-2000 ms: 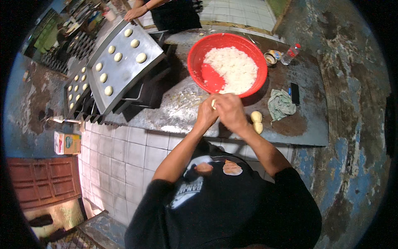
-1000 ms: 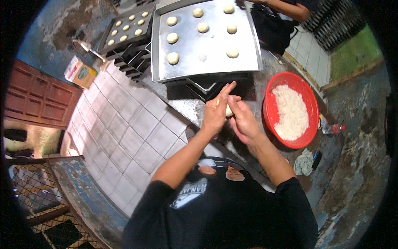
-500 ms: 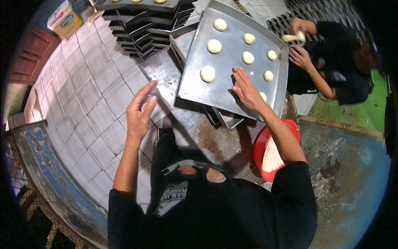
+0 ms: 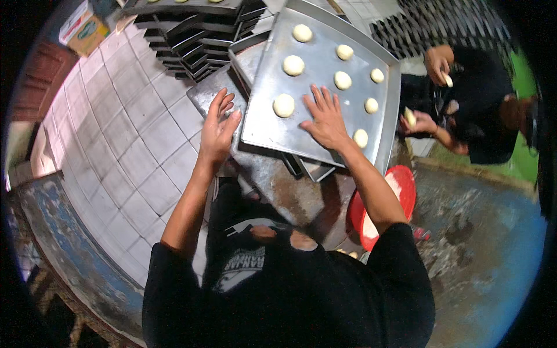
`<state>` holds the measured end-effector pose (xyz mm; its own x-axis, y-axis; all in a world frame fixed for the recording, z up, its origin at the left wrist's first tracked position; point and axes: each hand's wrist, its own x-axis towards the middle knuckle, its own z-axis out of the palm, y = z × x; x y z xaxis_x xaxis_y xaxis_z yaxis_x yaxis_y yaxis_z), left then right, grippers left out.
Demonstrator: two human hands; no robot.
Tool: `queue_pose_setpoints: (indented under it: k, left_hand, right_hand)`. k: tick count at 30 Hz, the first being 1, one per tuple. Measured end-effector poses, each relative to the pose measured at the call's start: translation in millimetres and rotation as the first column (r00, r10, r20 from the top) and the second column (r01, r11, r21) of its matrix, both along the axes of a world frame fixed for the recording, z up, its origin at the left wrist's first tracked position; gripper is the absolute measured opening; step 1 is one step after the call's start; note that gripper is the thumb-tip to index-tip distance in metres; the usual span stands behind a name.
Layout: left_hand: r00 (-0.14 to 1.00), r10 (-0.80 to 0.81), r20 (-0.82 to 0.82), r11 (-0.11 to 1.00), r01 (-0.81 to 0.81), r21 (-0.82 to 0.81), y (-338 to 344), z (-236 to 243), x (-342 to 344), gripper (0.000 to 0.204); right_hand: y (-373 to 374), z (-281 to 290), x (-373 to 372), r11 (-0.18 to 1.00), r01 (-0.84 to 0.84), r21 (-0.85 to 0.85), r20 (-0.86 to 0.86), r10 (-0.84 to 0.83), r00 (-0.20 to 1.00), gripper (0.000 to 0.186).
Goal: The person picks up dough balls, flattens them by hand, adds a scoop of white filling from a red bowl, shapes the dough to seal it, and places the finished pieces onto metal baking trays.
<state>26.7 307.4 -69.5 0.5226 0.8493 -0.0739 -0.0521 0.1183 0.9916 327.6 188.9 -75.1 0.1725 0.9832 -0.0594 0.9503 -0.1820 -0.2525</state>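
Observation:
My right hand [image 4: 324,119] lies with fingers spread on a metal tray [image 4: 371,153] holding several pale round dough balls [image 4: 293,65], among them one left of my fingertips [image 4: 284,105]; whatever is under the palm is hidden. My left hand [image 4: 220,124] hangs just off the tray's left edge, thumb apart and fingers slightly bent, with nothing seen in it. The tray rests tilted to my view on other dark trays at the corner of a stained metal table [image 4: 284,185].
A co-worker [image 4: 481,110] in dark clothes at the right holds pale dough in both hands. A red basin [image 4: 406,191] sits below the tray's right side. Stacked dark trays [image 4: 197,40] stand at the back, a cardboard box [image 4: 84,35] on the left beside tiled floor [image 4: 122,162].
My hands held dough between them a second ago and have since parted; the right moved onto the tray and spread out, the left shifted up toward the tray. The view swung round.

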Motion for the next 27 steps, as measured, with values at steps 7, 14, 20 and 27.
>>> queue_pose_setpoints:
  k: [7, 14, 20, 27]
  left_hand:
    - [0.992, -0.052, -0.118, 0.968, 0.021, -0.248, -30.0, -10.7, 32.9, 0.056]
    - [0.979, -0.065, -0.194, 0.996, 0.053, -0.067, -41.9, -15.8, 7.2, 0.045]
    - [0.995, 0.009, -0.095, 0.965, -0.033, -0.261, -62.2, -18.6, -67.1, 0.053]
    - [0.994, 0.108, -0.021, 0.971, -0.110, -0.214, -62.9, 3.9, -106.2, 0.065]
  right_hand:
    - [-77.7, 102.2, -0.1, 0.848, 0.424, 0.319, -0.671, -0.114, 0.733, 0.047]
    - [-253.6, 37.2, -74.8, 0.513, 0.687, 0.515, -0.502, -0.468, 0.727, 0.029]
    - [-307.3, -53.3, -115.8, 0.216, 0.967, -0.132, -0.989, 0.042, -0.145, 0.063]
    - [-259.9, -5.7, -106.0, 0.441, 0.889, -0.122, -0.974, 0.119, -0.193, 0.051]
